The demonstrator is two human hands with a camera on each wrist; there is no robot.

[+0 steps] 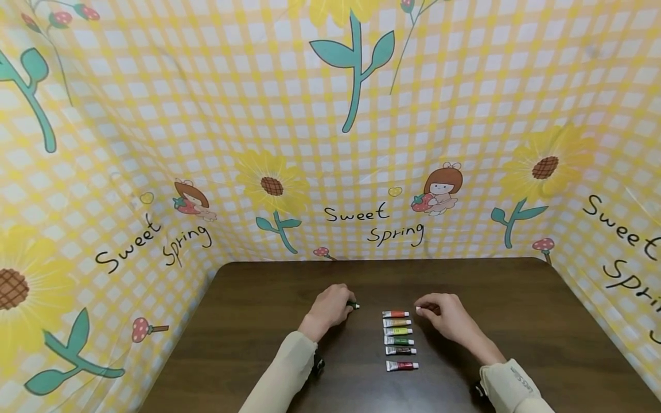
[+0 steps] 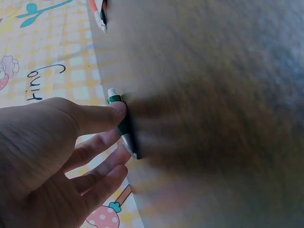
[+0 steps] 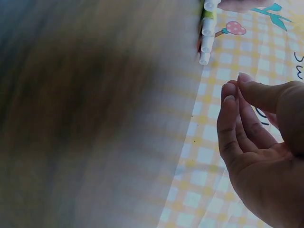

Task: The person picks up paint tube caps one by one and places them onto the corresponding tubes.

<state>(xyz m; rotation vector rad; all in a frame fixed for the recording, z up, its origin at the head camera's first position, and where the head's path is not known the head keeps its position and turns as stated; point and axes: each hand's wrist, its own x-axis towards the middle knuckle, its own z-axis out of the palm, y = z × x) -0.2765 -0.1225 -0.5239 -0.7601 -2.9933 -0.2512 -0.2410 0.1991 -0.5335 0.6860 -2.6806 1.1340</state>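
Observation:
My left hand (image 1: 329, 306) pinches a small green paint tube (image 2: 122, 122) between thumb and fingers, left of the row. Its narrow white end (image 2: 112, 91) and silver tail show in the left wrist view. Several paint tubes lie in a column on the table: orange (image 1: 395, 314), ochre (image 1: 397, 323), yellow (image 1: 398, 331), green (image 1: 399, 341), black (image 1: 400, 350) and red (image 1: 402, 366). White caps point right. Right of the orange tube is my right hand (image 1: 449, 314), fingers bent, thumb near the fingertips. A white spot shows there; whether it is a nail or a held thing is unclear.
The dark brown tabletop (image 1: 248, 344) extends around both hands. Yellow checked cloth (image 1: 356, 155) with flowers and lettering rises along its back and sides. A wider gap separates the red tube from the black one.

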